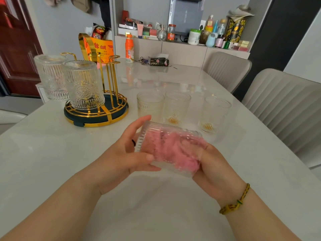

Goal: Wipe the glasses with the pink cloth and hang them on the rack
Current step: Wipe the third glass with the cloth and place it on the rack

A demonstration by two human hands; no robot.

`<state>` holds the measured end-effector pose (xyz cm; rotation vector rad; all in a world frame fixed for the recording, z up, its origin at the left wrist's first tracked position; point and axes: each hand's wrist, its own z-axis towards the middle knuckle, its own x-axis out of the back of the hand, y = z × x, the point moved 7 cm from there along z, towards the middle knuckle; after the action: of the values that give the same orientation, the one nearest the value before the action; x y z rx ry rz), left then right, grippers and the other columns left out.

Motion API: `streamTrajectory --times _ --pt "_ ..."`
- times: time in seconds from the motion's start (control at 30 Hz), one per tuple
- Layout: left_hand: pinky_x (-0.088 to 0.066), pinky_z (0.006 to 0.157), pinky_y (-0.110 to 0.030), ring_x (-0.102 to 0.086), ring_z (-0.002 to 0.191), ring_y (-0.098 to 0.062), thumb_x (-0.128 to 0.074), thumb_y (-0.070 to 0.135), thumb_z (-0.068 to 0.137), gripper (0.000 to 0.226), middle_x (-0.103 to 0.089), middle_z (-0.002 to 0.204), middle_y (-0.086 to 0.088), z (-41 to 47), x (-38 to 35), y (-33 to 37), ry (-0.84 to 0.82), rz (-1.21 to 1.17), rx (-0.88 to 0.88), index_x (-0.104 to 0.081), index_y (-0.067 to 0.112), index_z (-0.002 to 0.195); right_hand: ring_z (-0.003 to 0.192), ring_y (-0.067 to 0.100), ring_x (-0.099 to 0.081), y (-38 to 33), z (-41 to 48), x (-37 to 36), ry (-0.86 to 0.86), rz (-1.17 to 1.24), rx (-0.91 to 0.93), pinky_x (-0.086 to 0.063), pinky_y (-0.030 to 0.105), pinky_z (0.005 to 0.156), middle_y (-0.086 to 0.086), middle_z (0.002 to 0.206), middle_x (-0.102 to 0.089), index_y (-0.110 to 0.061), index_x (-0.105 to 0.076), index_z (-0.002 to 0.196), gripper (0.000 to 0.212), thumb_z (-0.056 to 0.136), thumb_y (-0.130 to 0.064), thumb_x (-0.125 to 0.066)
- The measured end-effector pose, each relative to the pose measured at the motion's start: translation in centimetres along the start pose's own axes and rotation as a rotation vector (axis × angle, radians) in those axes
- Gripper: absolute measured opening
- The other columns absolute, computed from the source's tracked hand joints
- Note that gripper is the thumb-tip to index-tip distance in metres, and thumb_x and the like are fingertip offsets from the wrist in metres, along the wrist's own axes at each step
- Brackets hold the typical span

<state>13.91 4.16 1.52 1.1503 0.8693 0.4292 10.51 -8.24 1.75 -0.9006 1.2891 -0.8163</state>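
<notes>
My left hand (126, 153) grips a ribbed clear glass (151, 131) that lies sideways above the table, base to the left. The pink cloth (175, 150) is stuffed inside it. My right hand (213, 164) is at the glass's mouth with its fingers pushed in on the cloth. Three more glasses (176, 108) stand upright on the table behind. On the gold rack (107, 112) at the left, two glasses (83, 84) hang upside down.
The white table (156, 197) holds an orange bottle (129, 48), keys and a dark tissue pack (159, 61) at the far end. Two beige chairs (284, 105) stand along the right side. A cluttered shelf runs behind.
</notes>
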Motion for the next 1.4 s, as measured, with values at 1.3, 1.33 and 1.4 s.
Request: streamTrajectory --times 1.3,1.33,1.4 --pt "-0.055 0.074 -0.022 -0.065 0.102 -0.011 -0.086 0.03 0.042 0.09 -0.066 0.117 0.01 -0.1 -0.6 -0.7 -0.013 0.026 0.075 -0.044 0.05 0.118 0.065 0.016 -0.068 0.1 -0.1 0.1 0.059 -0.01 -0.047 -0.057 0.025 0.057 0.006 0.073 -0.072 -0.01 -0.074 0.071 0.021 0.06 0.006 -0.066" --pt "-0.056 0.075 -0.023 -0.065 0.102 -0.013 -0.083 0.024 0.039 0.089 -0.067 0.113 0.009 -0.2 -0.3 -0.7 -0.025 0.054 0.055 -0.047 0.047 0.117 0.062 0.015 -0.068 0.2 -0.1 0.1 0.063 0.066 -0.063 -0.055 0.023 0.052 0.007 0.071 -0.072 -0.008 -0.074 0.069 0.016 0.059 0.002 -0.066" --pt "-0.056 0.072 -0.025 -0.067 0.097 -0.016 -0.086 0.03 0.033 0.09 -0.069 0.106 0.005 -0.1 0.7 -0.4 0.024 0.184 0.009 -0.05 0.041 0.116 0.06 0.014 -0.068 0.2 -0.3 0.1 0.063 0.05 -0.052 -0.054 0.021 0.051 0.005 0.069 -0.072 -0.008 -0.073 0.068 0.014 0.06 -0.002 -0.063"
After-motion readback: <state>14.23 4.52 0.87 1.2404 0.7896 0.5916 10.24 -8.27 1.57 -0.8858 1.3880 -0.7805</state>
